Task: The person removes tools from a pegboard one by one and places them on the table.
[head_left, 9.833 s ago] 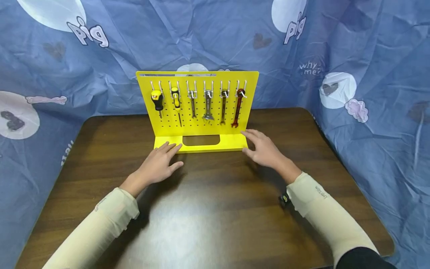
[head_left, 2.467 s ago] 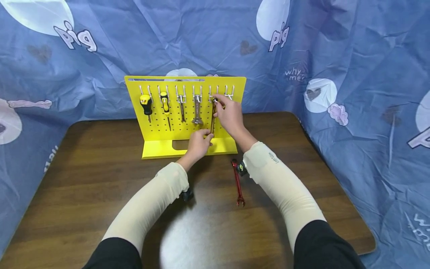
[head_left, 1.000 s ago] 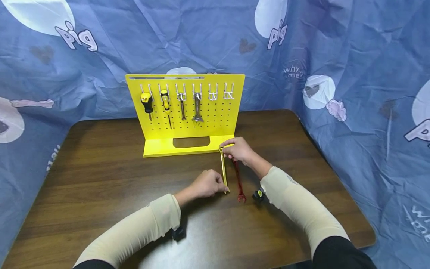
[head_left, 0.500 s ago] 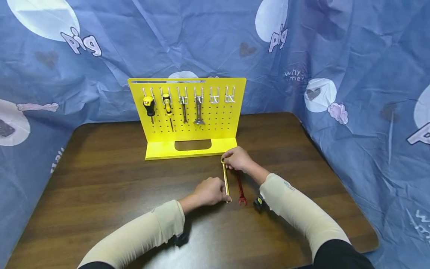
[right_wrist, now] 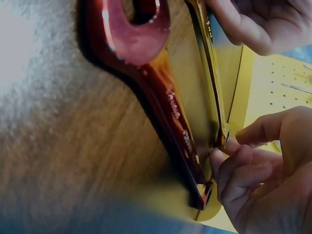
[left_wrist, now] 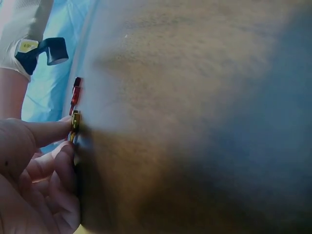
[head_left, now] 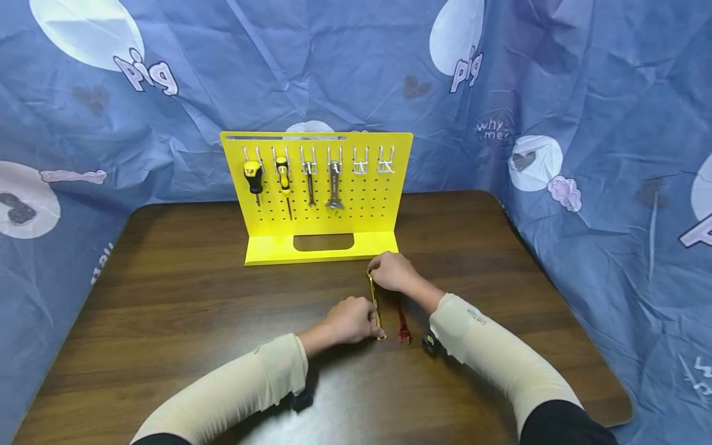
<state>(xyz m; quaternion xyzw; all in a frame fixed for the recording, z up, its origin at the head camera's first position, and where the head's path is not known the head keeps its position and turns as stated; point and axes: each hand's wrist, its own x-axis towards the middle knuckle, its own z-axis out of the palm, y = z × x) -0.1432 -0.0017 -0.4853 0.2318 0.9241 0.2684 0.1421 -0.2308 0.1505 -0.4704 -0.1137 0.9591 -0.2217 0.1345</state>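
Two hands hold one gold wrench in the head view, on the dark wooden table in front of the yellow pegboard stand. The left hand pinches the wrench's near end at 6 o'clock; the right hand pinches its far end at 12 o'clock. A red wrench lies just beside it, at 3 o'clock. On the stand hang two screwdrivers and two silver wrenches.

From the left wrist, the left hand has thumb and fingers closed on the gold wrench, the red wrench just beyond at 12 o'clock.

From the right wrist, the right hand pinches the gold wrench between fingertips, the red wrench alongside at 9 o'clock, and the left hand curls at the top.
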